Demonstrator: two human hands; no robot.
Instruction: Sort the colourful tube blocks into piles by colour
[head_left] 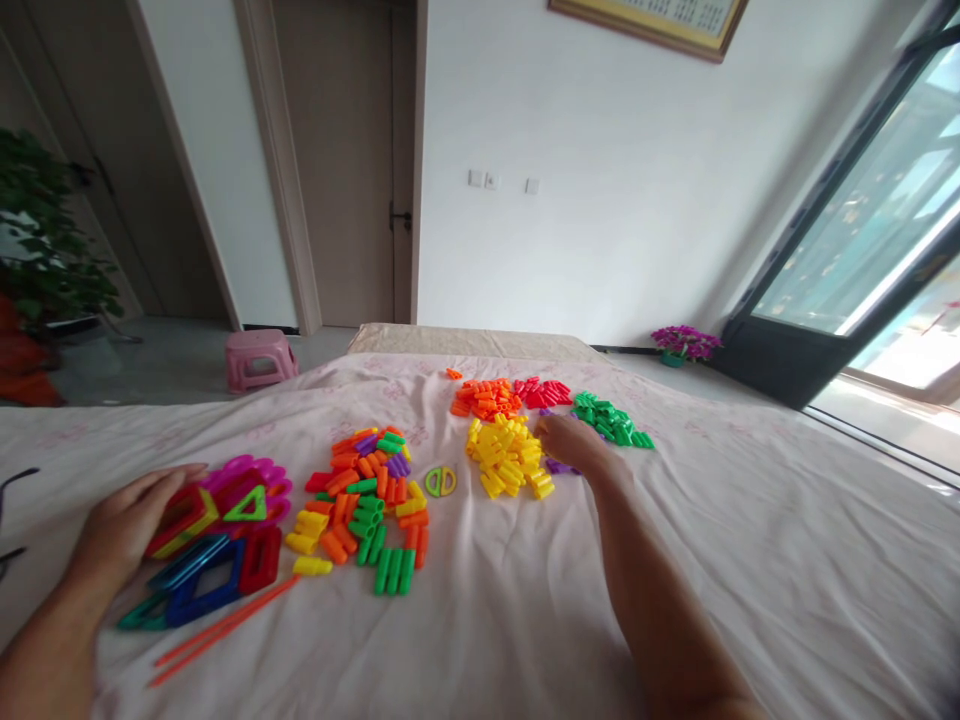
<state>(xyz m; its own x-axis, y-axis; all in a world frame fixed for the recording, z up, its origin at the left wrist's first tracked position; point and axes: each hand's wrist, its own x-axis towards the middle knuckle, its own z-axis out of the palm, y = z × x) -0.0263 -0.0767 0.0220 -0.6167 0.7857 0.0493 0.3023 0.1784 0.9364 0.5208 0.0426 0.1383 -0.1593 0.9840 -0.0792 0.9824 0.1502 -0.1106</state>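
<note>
My left hand (124, 525) rests at the left edge of a group of flat shapes, by a red frame piece (176, 515); its fingers lie stretched out. Beside it are a pink flower shape (244, 475), a blue square frame (206, 585) and a green triangle (246, 504). Farther right, my right hand (568, 440) reaches between the yellow pile (504, 455) and the green pile (611, 420), over purple pieces (559, 467). Its fingertips are too small and hidden to read. A mixed pile of short tube pieces (367, 490) lies in the middle left.
Orange pieces (487, 398) and red pieces (541, 392) lie at the back. A green and yellow ring (440, 481) sits between the piles. Two orange sticks (221, 632) are near the front left, glasses (16, 480) at the left edge. A pink stool (261, 360) stands beyond the cloth.
</note>
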